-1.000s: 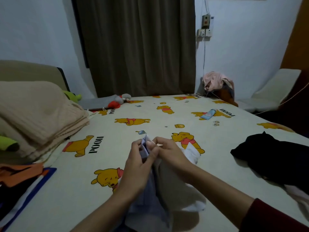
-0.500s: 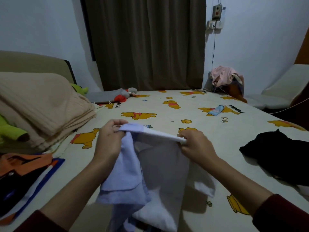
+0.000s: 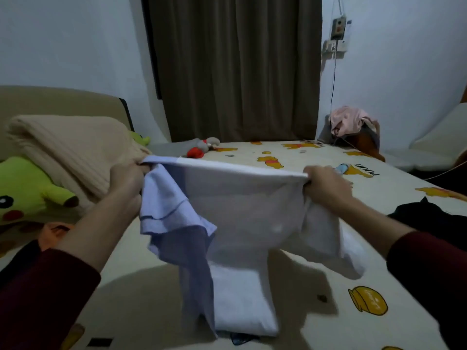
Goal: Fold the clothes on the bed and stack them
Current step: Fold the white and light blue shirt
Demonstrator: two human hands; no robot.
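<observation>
Both hands hold up a white and pale blue shirt (image 3: 242, 210) over the bed (image 3: 328, 261), top edge stretched flat between them. Left hand (image 3: 127, 183) at 9 o'clock, fingers curled pinching the blue corner; right hand (image 3: 326, 188) at 3 o'clock, pinching the white corner. Black garment (image 3: 429, 218) lies further out at 3, beige folded blanket (image 3: 75, 150) at 10.

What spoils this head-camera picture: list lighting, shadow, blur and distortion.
Head view: dim room light; the white garment, gripped by the left hand and right hand, casts a broad shadow on the bedsheet; right hand slightly smeared; wide-angle bending at the edges.
</observation>
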